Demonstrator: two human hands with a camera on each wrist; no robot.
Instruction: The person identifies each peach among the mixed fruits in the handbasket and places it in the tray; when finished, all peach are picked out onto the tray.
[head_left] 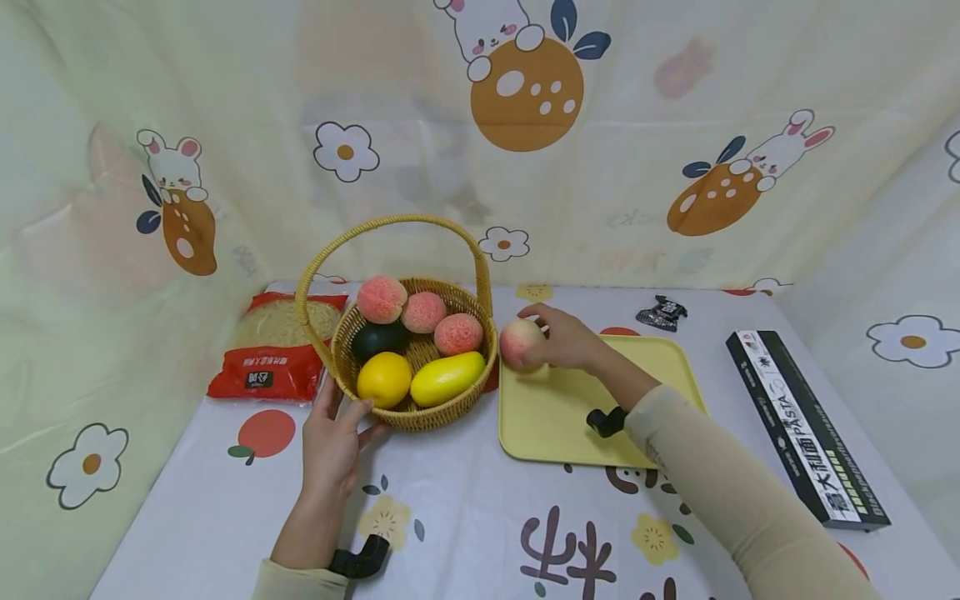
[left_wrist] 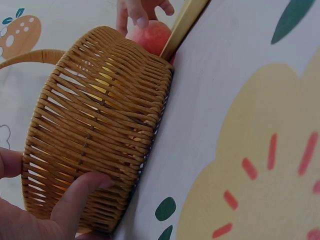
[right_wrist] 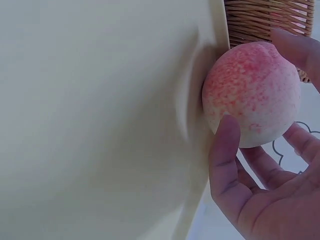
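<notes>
A peach [head_left: 520, 343] with a pink and cream skin is held by my right hand [head_left: 564, 340], over the left end of the yellow tray [head_left: 592, 400]. In the right wrist view, thumb and fingers curl round the peach [right_wrist: 252, 92] at the tray's rim. My left hand [head_left: 332, 446] holds the front left side of a wicker basket [head_left: 431, 418]; the left wrist view has its thumb [left_wrist: 82, 197] against the weave. Inside the basket are several pink peaches [head_left: 424, 312], an orange fruit [head_left: 384, 380], a yellow oval fruit [head_left: 447, 379] and a dark green one [head_left: 380, 341].
A red bag [head_left: 270, 372] of pale dry food lies left of the basket. A long black pasta box [head_left: 806, 429] lies at the right, and a small black packet [head_left: 662, 313] behind the tray. The basket's tall handle [head_left: 408, 219] arches over the fruit.
</notes>
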